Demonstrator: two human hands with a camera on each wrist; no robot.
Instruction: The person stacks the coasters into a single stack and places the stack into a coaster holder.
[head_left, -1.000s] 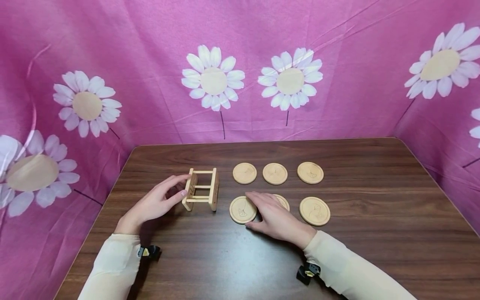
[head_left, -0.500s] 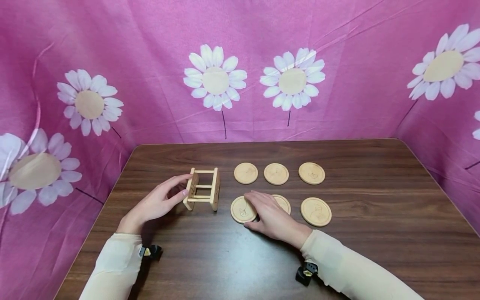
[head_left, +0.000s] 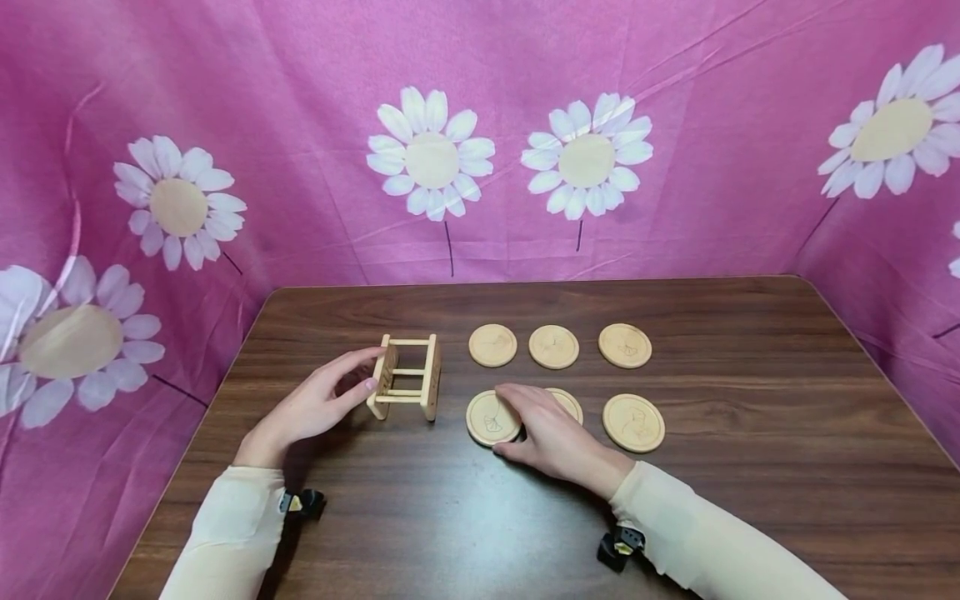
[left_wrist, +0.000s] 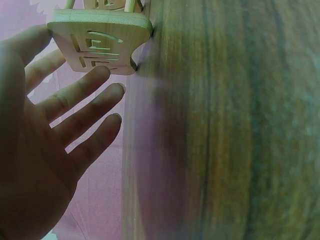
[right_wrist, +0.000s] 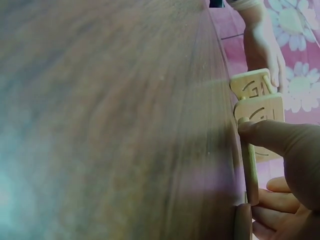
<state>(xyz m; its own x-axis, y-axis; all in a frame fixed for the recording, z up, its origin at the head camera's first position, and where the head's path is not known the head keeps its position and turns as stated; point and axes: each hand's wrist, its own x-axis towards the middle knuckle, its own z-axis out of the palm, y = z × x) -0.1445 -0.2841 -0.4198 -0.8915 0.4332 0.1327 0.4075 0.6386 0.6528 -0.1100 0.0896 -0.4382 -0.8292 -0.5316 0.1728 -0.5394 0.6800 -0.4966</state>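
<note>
A small wooden coaster rack (head_left: 405, 373) with slotted side panels and round rods stands at the left of the table. My left hand (head_left: 318, 400) holds its left panel between thumb and forefinger, the other fingers spread below in the left wrist view. To the right, my right hand (head_left: 558, 433) grips a round wooden coaster (head_left: 491, 419), engraved with a leaf-like line drawing, by its edge. In the right wrist view the thumb lies on the near edge of this coaster (right_wrist: 250, 172). A second coaster (head_left: 568, 404) is partly hidden under the right hand.
Behind the right hand lie three more coasters in a row: left (head_left: 492, 345), middle (head_left: 553, 347) and right (head_left: 625, 345). Another coaster (head_left: 633, 423) is right of the hand. A pink curtain (head_left: 502, 233) with daisies surrounds the dark wooden table (head_left: 750, 433).
The coaster in my right hand has shifted slightly to the right along with the hand. My left hand and the rack keep their place.
</note>
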